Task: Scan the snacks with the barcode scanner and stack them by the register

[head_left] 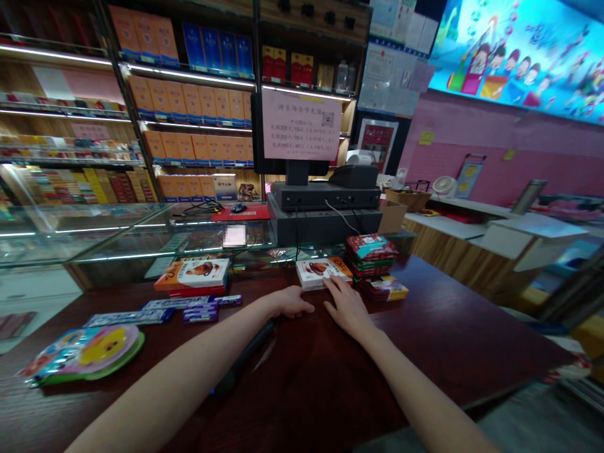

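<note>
A flat white-and-orange box (317, 272) with a food picture lies on the dark wooden counter in front of the till. My right hand (348, 307) is open, its fingertips touching the box's front right part. Just left of it, my left hand (291, 303) is loosely curled close to the counter, near the box's front left corner, with nothing visible in its fingers. Under my left forearm lies a dark long object (248, 352), partly hidden. Right of the box stands a stack of red and green packs (371, 253), with purple-and-yellow packs (384, 289) in front.
To the left are another orange-and-white box (195, 275), small purple packs (201, 311), blue-and-white sticks (129, 316) and a colourful toy pack (89, 353). Behind rise the till (325, 214), a paper sign (302, 126) and shelves of boxes (189, 100). A glass case (127, 233) stands at the back left.
</note>
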Demonstrator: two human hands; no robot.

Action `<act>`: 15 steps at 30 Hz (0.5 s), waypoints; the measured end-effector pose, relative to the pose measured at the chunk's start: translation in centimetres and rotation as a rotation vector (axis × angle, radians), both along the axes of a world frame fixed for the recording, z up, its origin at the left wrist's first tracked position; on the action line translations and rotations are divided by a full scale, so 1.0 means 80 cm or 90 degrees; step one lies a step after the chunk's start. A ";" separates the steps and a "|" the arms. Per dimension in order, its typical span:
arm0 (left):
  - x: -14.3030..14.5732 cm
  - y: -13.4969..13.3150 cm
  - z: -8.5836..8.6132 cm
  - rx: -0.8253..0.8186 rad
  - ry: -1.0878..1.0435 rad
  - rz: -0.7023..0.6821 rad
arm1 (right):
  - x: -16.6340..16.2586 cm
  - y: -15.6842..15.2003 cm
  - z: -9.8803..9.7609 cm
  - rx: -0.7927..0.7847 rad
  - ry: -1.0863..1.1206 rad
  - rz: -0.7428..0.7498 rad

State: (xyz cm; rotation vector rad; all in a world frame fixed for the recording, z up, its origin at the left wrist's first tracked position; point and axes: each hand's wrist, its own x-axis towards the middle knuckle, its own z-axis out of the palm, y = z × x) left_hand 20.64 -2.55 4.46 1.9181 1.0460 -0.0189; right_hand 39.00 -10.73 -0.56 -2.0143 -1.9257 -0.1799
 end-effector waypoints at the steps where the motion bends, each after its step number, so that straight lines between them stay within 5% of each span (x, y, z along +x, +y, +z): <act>1: -0.004 0.000 0.004 0.008 -0.001 -0.005 | 0.000 0.000 0.001 0.002 0.003 -0.001; 15: -0.117 0.039 0.043 0.237 -0.026 0.057 | -0.051 0.018 0.015 0.043 0.052 0.093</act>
